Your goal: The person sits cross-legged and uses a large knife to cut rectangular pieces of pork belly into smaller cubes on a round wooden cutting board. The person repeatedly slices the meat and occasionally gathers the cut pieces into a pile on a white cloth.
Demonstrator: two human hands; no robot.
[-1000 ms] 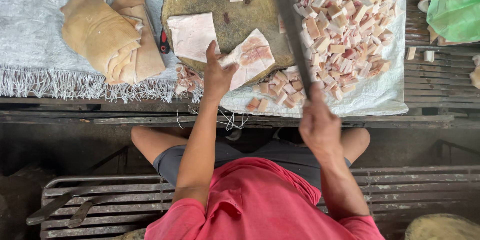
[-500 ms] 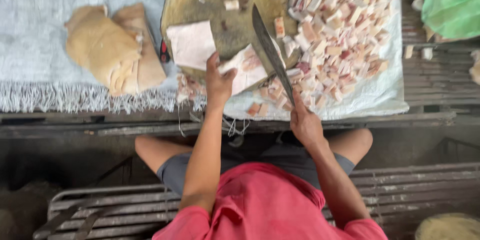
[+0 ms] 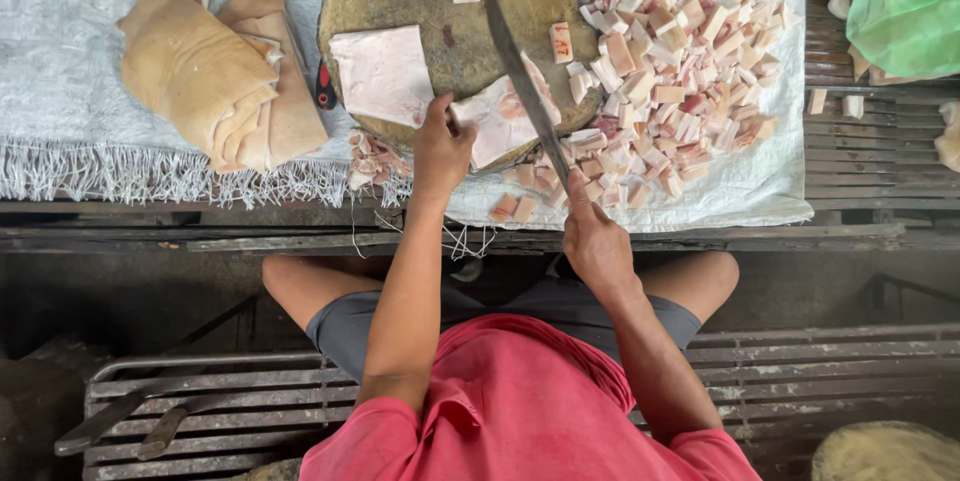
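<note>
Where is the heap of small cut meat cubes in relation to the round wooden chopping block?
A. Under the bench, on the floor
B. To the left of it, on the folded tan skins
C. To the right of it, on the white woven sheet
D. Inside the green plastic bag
C: the heap of small cut meat cubes spreads over the white woven sheet, right of the round wooden chopping block.

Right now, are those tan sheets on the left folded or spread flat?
Folded: the tan sheets lie doubled in stacked layers on the grey cloth.
</note>
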